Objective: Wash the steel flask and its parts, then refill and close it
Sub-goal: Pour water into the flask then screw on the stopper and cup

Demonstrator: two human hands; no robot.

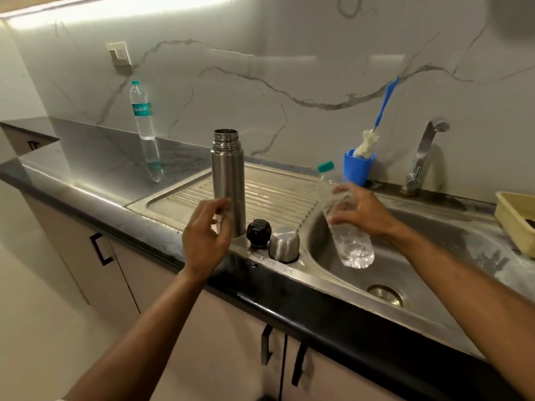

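Observation:
The open steel flask [228,180] stands upright on the ribbed drainboard [278,192]. Its black stopper [258,228] and upturned steel cup lid [284,243] sit just right of its base. My left hand [206,235] hovers beside the flask's lower left with fingers loosely curled and holds nothing. My right hand [359,210] grips a clear plastic water bottle [344,224] with a green cap, tilted over the sink basin's left edge.
The sink basin [405,256] with its drain lies at right, the tap [425,151] behind it. A blue holder [357,168] carries a bottle brush. A second capped water bottle [141,110] stands at the back left. A beige tray [515,218] sits far right.

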